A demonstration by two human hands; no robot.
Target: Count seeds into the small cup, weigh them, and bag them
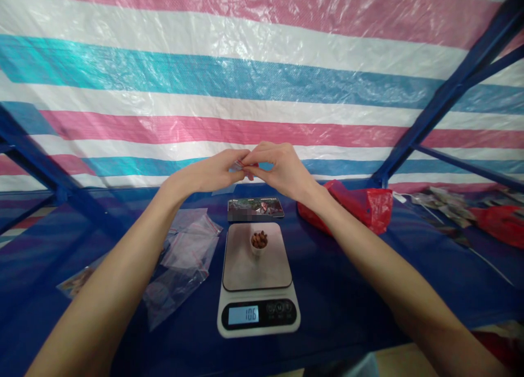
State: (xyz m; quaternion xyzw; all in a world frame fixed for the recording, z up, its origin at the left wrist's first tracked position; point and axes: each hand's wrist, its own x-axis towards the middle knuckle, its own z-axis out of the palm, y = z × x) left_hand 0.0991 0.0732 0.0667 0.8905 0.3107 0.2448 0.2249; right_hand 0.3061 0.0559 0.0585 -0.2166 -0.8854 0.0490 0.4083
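Note:
My left hand (223, 169) and my right hand (276, 167) meet above the far side of the blue surface. Fingers of both pinch the top of a small clear zip bag (239, 165) with a red line along its edge. Most of the bag is hidden behind my hands. Below them a kitchen scale (257, 279) reads 10.6. On its plate stands a small white cup (258, 251) filled with brown nut-like pieces (258, 238).
A phone (256, 209) playing a video lies behind the scale. Clear zip bags (190, 246) are piled to the left, partly under my left arm. At the right sits a red plastic bag (368, 209). Blue metal bars (434, 109) and a striped sheet (245, 109) enclose the surface.

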